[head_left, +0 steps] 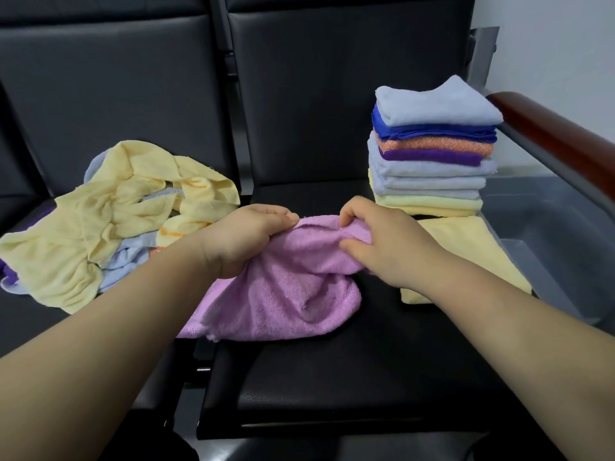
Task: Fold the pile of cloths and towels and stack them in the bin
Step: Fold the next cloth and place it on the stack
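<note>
**Finding the top edge of the pink towel**

Pink terry towel (283,287) lies crumpled at centre of the black seat cushion (332,377), not yet spread. Left hand (246,237) grips its upper hem, fingers curled over the cloth. Right hand (382,241) pinches the same hem just beside it, thumb under a bunched fold.

Judgement: this is the opening-out step. Best done by sliding the hands apart along the hem to the two corners, then laying the towel flat before the first fold; any bunching kept now will show as a lumpy edge.

Unfolded pile (100,221), mostly yellow and pale blue cloths, sits at 9 o'clock. Folded stack (432,151) stands at 1 o'clock. A folded yellow cloth (466,247) lies at 3 o'clock, beside the grey bin (549,234); cannot tell whether it overlaps the rim. Stack looks outside the bin.
</note>
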